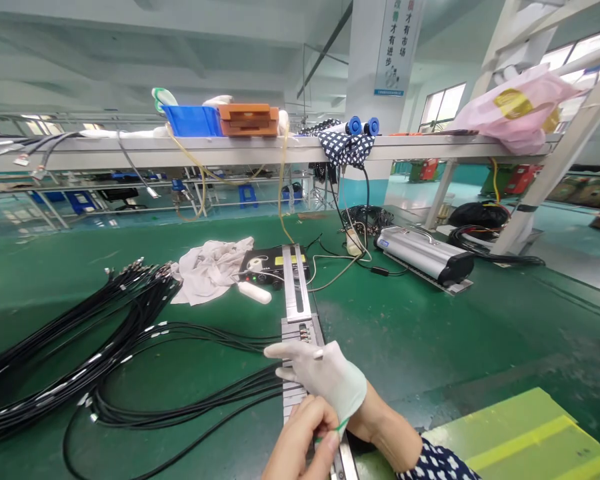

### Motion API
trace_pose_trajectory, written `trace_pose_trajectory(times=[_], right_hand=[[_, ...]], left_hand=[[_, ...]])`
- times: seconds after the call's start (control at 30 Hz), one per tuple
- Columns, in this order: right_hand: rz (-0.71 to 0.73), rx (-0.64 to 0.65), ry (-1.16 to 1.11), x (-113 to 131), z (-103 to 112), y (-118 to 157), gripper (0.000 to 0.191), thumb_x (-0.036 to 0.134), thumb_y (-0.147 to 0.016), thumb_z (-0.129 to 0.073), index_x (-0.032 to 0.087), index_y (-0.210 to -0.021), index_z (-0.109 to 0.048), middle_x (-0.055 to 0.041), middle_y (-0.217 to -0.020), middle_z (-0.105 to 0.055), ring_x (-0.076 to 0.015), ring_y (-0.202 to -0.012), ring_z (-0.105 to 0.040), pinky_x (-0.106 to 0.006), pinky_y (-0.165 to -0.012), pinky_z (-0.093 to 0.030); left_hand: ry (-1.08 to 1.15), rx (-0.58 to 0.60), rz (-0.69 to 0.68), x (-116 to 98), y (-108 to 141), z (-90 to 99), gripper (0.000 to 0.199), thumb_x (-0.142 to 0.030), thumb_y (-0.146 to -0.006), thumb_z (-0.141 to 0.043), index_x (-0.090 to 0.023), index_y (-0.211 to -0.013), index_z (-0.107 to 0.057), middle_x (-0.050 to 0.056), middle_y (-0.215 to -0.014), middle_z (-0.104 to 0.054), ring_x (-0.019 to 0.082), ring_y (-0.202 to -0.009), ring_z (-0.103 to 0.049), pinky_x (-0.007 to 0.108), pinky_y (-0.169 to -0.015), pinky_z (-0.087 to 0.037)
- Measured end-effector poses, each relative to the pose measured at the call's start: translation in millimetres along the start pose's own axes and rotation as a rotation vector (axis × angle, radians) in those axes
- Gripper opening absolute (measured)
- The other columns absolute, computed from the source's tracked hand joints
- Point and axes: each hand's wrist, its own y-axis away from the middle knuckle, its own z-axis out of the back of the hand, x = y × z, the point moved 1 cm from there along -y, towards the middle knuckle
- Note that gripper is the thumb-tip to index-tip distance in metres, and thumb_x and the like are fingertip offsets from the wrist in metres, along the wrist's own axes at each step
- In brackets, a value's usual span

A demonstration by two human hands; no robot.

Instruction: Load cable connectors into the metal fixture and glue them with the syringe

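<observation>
- Your right hand [330, 383], in a white glove, lies flat with fingers spread on the metal rail [297, 293].
- Your left hand [300, 440] pinches the glove cuff [343, 421].
- Black cables [130, 333] lie on the green surface [430, 333], left of the rail.

White rag [213, 268] near black box [273, 265]; silver case [425, 255] right; blue bin [193, 121], orange trays [249, 120] on shelf.
</observation>
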Motion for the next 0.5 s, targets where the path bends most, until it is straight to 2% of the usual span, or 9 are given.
trace_pose_trajectory(times=[0.1,0.13,0.2,0.23,0.27,0.33,0.4,0.43,0.5], right_hand=[[-0.056,0.045,-0.212,20.7,-14.3,12.0,0.075,0.066,-0.088,-0.037,0.011,-0.137,-0.048,-0.015,-0.149,-0.031,-0.027,-0.126,-0.041,-0.047,-0.113,-0.024],[-0.066,0.05,-0.277,26.2,-16.9,15.9,0.068,0.058,-0.091,-0.037,0.009,-0.138,-0.047,-0.0147,-0.149,-0.03,-0.0255,-0.124,-0.044,-0.046,-0.114,-0.022],[-0.069,0.056,-0.379,32.9,-19.1,22.8,0.06,0.046,-0.09,-0.038,0.011,-0.138,-0.046,-0.0126,-0.15,-0.03,-0.0239,-0.123,-0.045,-0.045,-0.115,-0.02],[-0.064,0.058,-0.414,33.8,-19.1,25.7,0.06,0.044,-0.088,-0.038,0.012,-0.138,-0.046,-0.0119,-0.15,-0.031,-0.0243,-0.125,-0.044,-0.046,-0.115,-0.02],[-0.066,0.062,-0.439,33.2,-19.1,28.2,0.061,0.045,-0.087,-0.038,0.012,-0.139,-0.044,-0.012,-0.15,-0.03,-0.0261,-0.127,-0.043,-0.049,-0.114,-0.021],[-0.088,0.076,-0.453,28.6,-19.6,32.2,0.064,0.047,-0.088,-0.035,0.01,-0.141,-0.041,-0.0146,-0.151,-0.028,-0.0308,-0.131,-0.038,-0.054,-0.113,-0.021],[-0.115,0.113,-0.456,23.0,-21.2,34.7,0.066,0.047,-0.089,-0.034,0.006,-0.142,-0.038,-0.0182,-0.151,-0.025,-0.0351,-0.137,-0.028,-0.057,-0.112,-0.018],[-0.121,0.136,-0.454,20.8,-22.3,35.5,0.067,0.047,-0.089,-0.035,0.005,-0.142,-0.038,-0.02,-0.151,-0.025,-0.0369,-0.139,-0.024,-0.058,-0.112,-0.017],[-0.133,0.176,-0.448,18.8,-25.2,36.4,0.069,0.047,-0.087,-0.038,0.002,-0.14,-0.039,-0.0233,-0.15,-0.022,-0.0407,-0.138,-0.023,-0.063,-0.108,-0.018]], left_hand=[[-0.043,-0.049,-0.104,-1.6,1.7,11.4,0.02,-0.032,-0.094,-0.042,-0.016,-0.086,-0.049,0.004,-0.086,-0.046,0.013,-0.086,-0.043,0.024,-0.08,-0.033],[-0.067,-0.141,-0.134,-0.7,2.7,19.0,0.017,-0.031,-0.094,-0.043,-0.016,-0.088,-0.049,0.004,-0.088,-0.047,0.013,-0.086,-0.044,0.023,-0.08,-0.034],[-0.154,-0.426,-0.118,4.3,4.8,37.3,0.015,-0.032,-0.093,-0.047,-0.018,-0.093,-0.048,0.004,-0.092,-0.048,0.012,-0.086,-0.045,0.023,-0.078,-0.036],[-0.197,-0.538,-0.048,8.6,5.6,45.8,0.019,-0.036,-0.092,-0.05,-0.019,-0.099,-0.047,0.004,-0.095,-0.048,0.013,-0.085,-0.044,0.024,-0.076,-0.036],[-0.182,-0.567,0.035,13.5,5.7,52.3,0.029,-0.042,-0.09,-0.053,-0.019,-0.106,-0.046,0.004,-0.099,-0.049,0.013,-0.085,-0.044,0.024,-0.077,-0.037],[0.052,-0.36,0.19,23.6,4.4,57.1,0.048,-0.051,-0.085,-0.057,-0.017,-0.117,-0.043,0.007,-0.107,-0.052,0.014,-0.09,-0.048,0.026,-0.082,-0.041],[0.308,-0.135,0.266,29.9,4.0,53.3,0.053,-0.053,-0.081,-0.061,-0.013,-0.112,-0.048,0.01,-0.108,-0.056,0.016,-0.094,-0.052,0.029,-0.087,-0.043],[0.376,-0.09,0.281,31.6,4.6,49.9,0.051,-0.052,-0.079,-0.065,-0.011,-0.106,-0.052,0.011,-0.105,-0.058,0.017,-0.094,-0.054,0.03,-0.088,-0.044],[0.405,-0.102,0.312,33.2,6.7,42.8,0.047,-0.049,-0.075,-0.07,-0.009,-0.096,-0.058,0.011,-0.099,-0.06,0.017,-0.092,-0.056,0.028,-0.085,-0.044]])
